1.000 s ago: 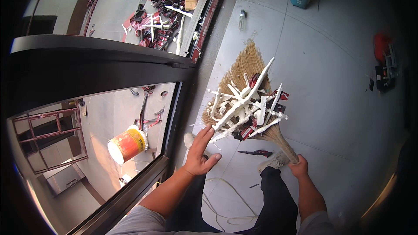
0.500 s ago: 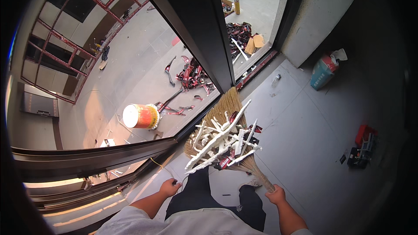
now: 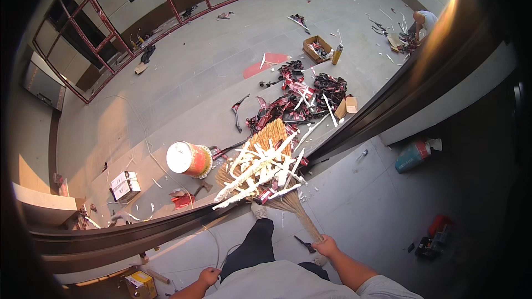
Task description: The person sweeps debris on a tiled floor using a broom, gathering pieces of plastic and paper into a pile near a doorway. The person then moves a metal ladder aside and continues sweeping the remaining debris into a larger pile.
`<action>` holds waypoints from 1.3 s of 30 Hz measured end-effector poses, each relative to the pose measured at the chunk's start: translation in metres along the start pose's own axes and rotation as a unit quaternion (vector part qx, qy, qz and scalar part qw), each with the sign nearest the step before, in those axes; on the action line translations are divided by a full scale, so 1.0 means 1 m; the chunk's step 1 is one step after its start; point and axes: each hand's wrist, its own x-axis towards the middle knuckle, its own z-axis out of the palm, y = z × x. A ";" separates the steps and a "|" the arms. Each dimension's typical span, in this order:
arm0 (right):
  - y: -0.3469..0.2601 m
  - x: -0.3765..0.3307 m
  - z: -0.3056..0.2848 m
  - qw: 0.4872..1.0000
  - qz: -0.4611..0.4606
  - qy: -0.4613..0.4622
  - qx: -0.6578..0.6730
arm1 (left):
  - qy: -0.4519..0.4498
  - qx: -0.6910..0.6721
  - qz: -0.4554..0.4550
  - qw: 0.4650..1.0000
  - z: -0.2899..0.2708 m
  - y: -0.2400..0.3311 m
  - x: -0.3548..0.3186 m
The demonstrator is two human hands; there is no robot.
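Observation:
My right hand (image 3: 327, 246) is wrapped round the handle of a straw broom (image 3: 271, 133), whose bristles fan out ahead of me across the door sill. White foam strips (image 3: 252, 171) and bits of red-and-black film lie heaped on the broom head. Down by my left thigh, my left hand (image 3: 209, 276) has its fingers curled; whatever may be in them is hidden. A thin cable (image 3: 217, 246) loops close to that hand. Beyond the sill, past the bristles, a pile of crumpled red-and-black film (image 3: 288, 102) spreads on the paving.
A red-and-white bucket (image 3: 188, 159) stands left of the broom, with a white box (image 3: 125, 186) farther left. The dark door frame (image 3: 382, 116) runs along the right. Inside are a blue bag (image 3: 413, 156) and tools (image 3: 433, 238). A person (image 3: 424, 25) crouches far right.
The broom with its heap has shifted left and out across the sill. My body has moved forward through the doorway, one foot reaching the sill, and the view has turned.

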 end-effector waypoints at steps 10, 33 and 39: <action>-0.318 0.171 -0.030 0.955 0.042 -0.036 0.290 | 0.028 0.082 0.215 0.973 -0.047 -0.029 0.027; -0.471 0.210 -0.072 0.920 0.126 -0.156 0.338 | 0.348 -0.161 0.363 0.849 -0.193 0.459 0.027; -0.529 0.233 -0.064 0.962 0.079 -0.175 0.195 | 0.275 -0.198 0.162 0.927 -0.226 0.435 0.175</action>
